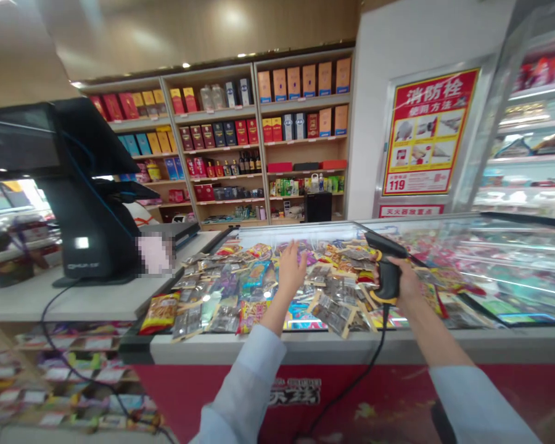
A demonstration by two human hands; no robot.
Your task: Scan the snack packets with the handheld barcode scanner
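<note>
My right hand (406, 285) is wrapped round the grip of a black and yellow barcode scanner (388, 271), its head tilted up to the left and its cable hanging over the front edge. Fingers stretched forward, my left hand (292, 266) hovers above the spread of snack packets and holds nothing that I can see. Close to it lie a blue snack packet (256, 275) and several dark clear-fronted packets (333, 313). A yellow and red packet (160, 312) rests at the left front corner. The packets cover the glass top of a chest freezer (268, 351).
On the left, a black cash register terminal (97, 234) stands on a white counter (18, 302). A glass-topped section (513, 265) extends right. Shelves of boxed goods (259, 135) line the back wall, beside a red and yellow fire hydrant poster (432, 132).
</note>
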